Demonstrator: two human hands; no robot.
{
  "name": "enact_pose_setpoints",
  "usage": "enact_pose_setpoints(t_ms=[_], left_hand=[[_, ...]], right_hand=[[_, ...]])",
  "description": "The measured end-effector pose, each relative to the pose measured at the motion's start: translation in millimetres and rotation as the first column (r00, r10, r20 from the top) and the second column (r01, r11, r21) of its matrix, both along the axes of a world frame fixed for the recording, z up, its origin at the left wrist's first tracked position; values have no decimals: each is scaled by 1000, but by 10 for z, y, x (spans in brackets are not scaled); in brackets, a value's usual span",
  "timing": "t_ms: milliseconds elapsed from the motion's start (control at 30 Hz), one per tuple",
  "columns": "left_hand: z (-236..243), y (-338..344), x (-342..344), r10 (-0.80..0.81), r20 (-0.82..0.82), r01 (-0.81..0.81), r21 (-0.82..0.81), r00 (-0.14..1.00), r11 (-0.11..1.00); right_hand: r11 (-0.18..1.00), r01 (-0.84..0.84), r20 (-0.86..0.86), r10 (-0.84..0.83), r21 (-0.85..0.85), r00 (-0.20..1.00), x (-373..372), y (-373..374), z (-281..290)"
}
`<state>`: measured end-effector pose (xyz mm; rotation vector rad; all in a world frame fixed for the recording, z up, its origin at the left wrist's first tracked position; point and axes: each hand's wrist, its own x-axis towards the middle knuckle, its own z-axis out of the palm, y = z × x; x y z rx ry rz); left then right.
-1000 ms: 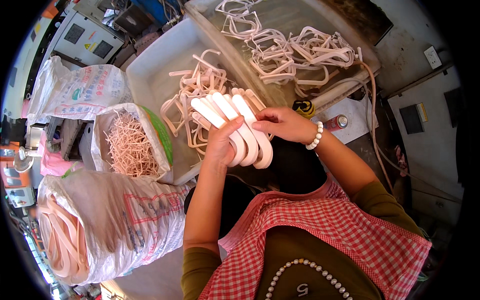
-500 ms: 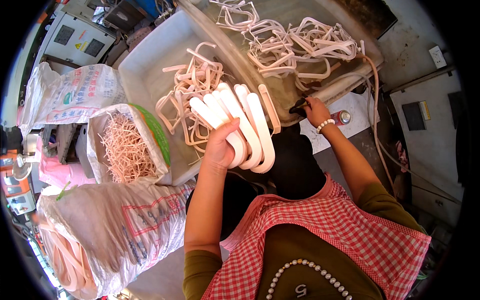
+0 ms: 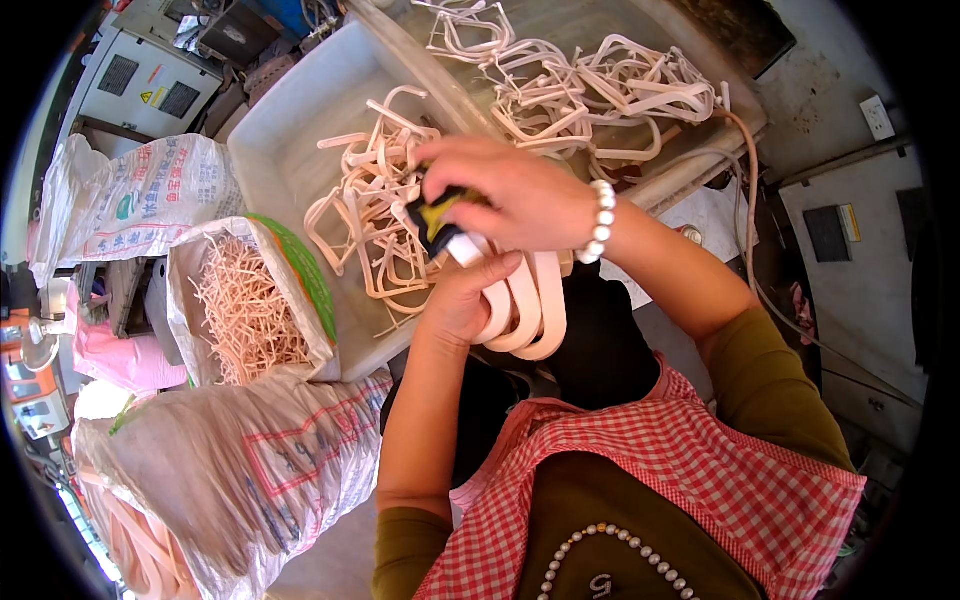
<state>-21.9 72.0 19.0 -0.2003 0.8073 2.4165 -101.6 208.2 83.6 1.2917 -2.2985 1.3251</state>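
Before a pale bin (image 3: pixel 295 115), the left hand (image 3: pixel 462 302) grips bunched curved strips (image 3: pixel 525 306), best kept steady, while the right hand (image 3: pixel 520 195) clasps a black-and-yellow object (image 3: pixel 438 218) near their far ends

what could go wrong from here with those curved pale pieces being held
The bunched curved pieces seem held by the left grip alone, so one might slip out.
The black-and-yellow item in the right grip is close to the left thumb and might knock it or the pieces.
A dropped piece could fall among the tangled pale frames in the left tub and get mixed in.
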Motion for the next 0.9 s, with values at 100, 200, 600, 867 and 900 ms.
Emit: enact_pose_setpoints(t_ms=[100, 200, 600, 867, 900], left_hand=[[61, -6, -7, -4, -9, 3, -76, 1000, 997], [51, -20, 26, 36, 17, -34, -109, 999, 993], [50, -28, 27, 20, 5, -19, -157, 1000, 987], [23, 0, 65, -4, 34, 9, -132, 999, 991], [19, 4, 76, 5, 25, -1, -141, 1000, 990]], right_hand=[[963, -101, 256, 35, 252, 966, -66, -169, 58], [965, -72, 253, 5, 253, 967, -198, -289, -84], [977, -29, 621, 158, -213, 767, -518, 22, -101], [835, -405, 613, 106, 373, 783, -426, 3, 84], [846, -406, 565, 158, 346, 810, -433, -18, 33]])
